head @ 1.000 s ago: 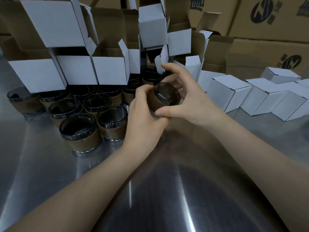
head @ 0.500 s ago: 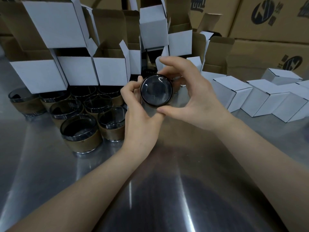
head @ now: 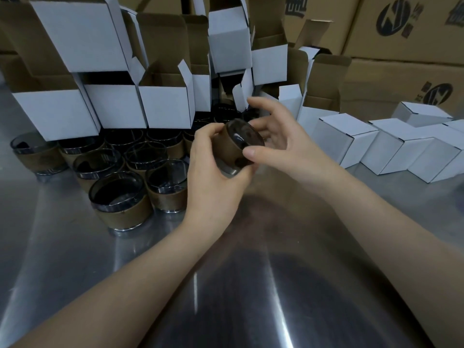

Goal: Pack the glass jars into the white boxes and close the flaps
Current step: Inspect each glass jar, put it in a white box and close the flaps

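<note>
We hold one smoky glass jar with a brown band (head: 236,144) in mid-air above the middle of the brushed steel desk (head: 226,285). It is tipped on its side with one round end facing two o'clock, probably so we can check it and line it up with a box mouth. Our left hand (head: 213,177) has its grip wrapped round the band from eight o'clock. The right hand (head: 283,144) has its grip spread and loosely arched behind the jar, only the thumb touching the near edge to steady it.

A cluster of matching banded jars (head: 118,197) waits at nine o'clock. Open white cardboard boxes (head: 165,106) are stacked from ten to twelve, within reach, and closed white boxes (head: 344,144) lie at three. Brown printed cartons (head: 406,26) wall the back at one o'clock. The desk shines with streaks of reflected light.
</note>
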Tool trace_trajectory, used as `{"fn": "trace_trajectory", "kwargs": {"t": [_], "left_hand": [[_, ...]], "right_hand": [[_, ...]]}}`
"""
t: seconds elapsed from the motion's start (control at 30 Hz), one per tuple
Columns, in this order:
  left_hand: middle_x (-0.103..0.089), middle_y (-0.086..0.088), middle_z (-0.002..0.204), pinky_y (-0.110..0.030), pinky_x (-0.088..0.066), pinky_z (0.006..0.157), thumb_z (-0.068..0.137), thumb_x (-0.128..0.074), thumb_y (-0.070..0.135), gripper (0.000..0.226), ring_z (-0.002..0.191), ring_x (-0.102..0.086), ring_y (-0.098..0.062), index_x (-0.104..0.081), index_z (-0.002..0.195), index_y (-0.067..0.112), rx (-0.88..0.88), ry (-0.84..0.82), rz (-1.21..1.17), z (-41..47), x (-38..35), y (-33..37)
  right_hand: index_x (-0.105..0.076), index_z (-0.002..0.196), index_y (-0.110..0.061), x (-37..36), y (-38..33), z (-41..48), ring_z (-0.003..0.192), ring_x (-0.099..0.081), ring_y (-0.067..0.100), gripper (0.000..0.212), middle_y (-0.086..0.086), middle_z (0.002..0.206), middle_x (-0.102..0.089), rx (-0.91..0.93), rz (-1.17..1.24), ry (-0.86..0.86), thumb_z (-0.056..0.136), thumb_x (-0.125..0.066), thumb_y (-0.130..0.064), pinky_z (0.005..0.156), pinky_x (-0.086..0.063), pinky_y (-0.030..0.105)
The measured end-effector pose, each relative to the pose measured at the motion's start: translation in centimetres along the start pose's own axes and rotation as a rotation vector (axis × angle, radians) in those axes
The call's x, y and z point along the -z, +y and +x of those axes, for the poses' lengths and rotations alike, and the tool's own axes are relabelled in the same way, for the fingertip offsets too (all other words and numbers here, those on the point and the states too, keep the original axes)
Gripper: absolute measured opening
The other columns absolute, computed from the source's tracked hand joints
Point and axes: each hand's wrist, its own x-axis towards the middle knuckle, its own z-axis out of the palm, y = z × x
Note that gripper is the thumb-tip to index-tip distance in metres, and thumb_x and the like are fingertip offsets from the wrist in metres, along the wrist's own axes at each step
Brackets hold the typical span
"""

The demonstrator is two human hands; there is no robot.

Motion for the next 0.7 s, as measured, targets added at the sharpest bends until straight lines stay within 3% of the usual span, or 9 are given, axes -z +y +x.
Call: {"fn": "trace_trajectory", "kwargs": {"t": [0.07, 0.17, 0.27, 0.33, 0.47, 0.57, 0.7], "left_hand": [[-0.054, 0.001, 0.123, -0.040, -0.046, 0.100, 0.073, -0.082, 0.012, 0.065, 0.118, -0.053, -0.017, -0.047, 0.126, 0.020, -0.023, -0.010, 0.060, 0.0, 0.0, 0.1], [-0.052, 0.000, 0.125, -0.041, -0.043, 0.102, 0.071, -0.080, 0.005, 0.063, 0.119, -0.049, -0.018, -0.051, 0.125, 0.018, -0.125, -0.019, 0.189, -0.3, -0.2, 0.1], [-0.050, -0.002, 0.131, -0.042, -0.040, 0.106, 0.070, -0.074, -0.004, 0.064, 0.123, -0.046, -0.020, -0.052, 0.127, 0.015, -0.192, -0.052, 0.268, -0.4, -0.2, -0.1], [-0.044, -0.001, 0.142, -0.034, -0.033, 0.113, 0.072, -0.071, -0.006, 0.068, 0.133, -0.039, -0.016, -0.048, 0.132, 0.015, -0.196, -0.060, 0.292, -0.4, -0.2, -0.4], [-0.029, -0.008, 0.153, -0.025, -0.023, 0.118, 0.077, -0.067, -0.005, 0.072, 0.141, -0.025, -0.007, -0.037, 0.139, 0.013, -0.146, -0.037, 0.243, -0.5, -0.5, -0.4], [-0.036, -0.005, 0.135, -0.027, -0.031, 0.113, 0.077, -0.064, -0.005, 0.061, 0.129, -0.038, -0.014, -0.042, 0.131, 0.012, -0.081, 0.000, 0.198, -0.6, -0.4, -0.1], [-0.049, 0.004, 0.113, -0.013, -0.042, 0.090, 0.082, -0.058, -0.004, 0.038, 0.103, -0.051, 0.000, -0.053, 0.109, 0.023, 0.014, 0.006, 0.022, -0.7, -0.5, 0.6]], "right_hand": [[-0.047, 0.135, -0.030, 0.1, 0.0, 0.0, 0.110, -0.062, 0.012, 0.061, 0.001, 0.116, -0.061, -0.122, 0.038, -0.002, 0.077, -0.065, -0.038, 0.094, -0.052, 0.032], [-0.058, 0.123, -0.026, 0.4, 0.0, 0.0, 0.100, -0.069, 0.023, 0.050, 0.004, 0.114, -0.065, -0.254, 0.070, -0.040, 0.078, -0.063, -0.049, 0.085, -0.058, 0.047], [-0.062, 0.116, -0.020, 0.3, -0.1, -0.1, 0.084, -0.073, 0.034, 0.043, 0.008, 0.102, -0.072, -0.288, 0.069, -0.100, 0.080, -0.066, -0.045, 0.072, -0.061, 0.048], [-0.061, 0.118, -0.021, 0.1, 0.2, 0.0, 0.089, -0.072, 0.030, 0.043, 0.007, 0.106, -0.070, -0.267, 0.101, -0.068, 0.079, -0.071, -0.036, 0.070, -0.061, 0.046], [-0.050, 0.135, -0.024, -0.3, 0.8, 0.2, 0.117, -0.059, 0.018, 0.069, -0.004, 0.129, -0.055, -0.151, -0.026, 0.100, 0.075, -0.082, -0.014, 0.089, -0.057, 0.043], [-0.048, 0.136, -0.019, -0.2, 0.8, 0.3, 0.118, -0.055, 0.011, 0.073, -0.002, 0.130, -0.054, -0.059, -0.117, 0.197, 0.072, -0.082, -0.007, 0.103, -0.049, 0.035], [-0.048, 0.131, -0.015, -0.6, 0.6, 0.1, 0.120, -0.051, 0.017, 0.069, 0.000, 0.128, -0.052, 0.095, -0.275, 0.241, 0.071, -0.078, 0.000, 0.101, -0.047, 0.043]]}}
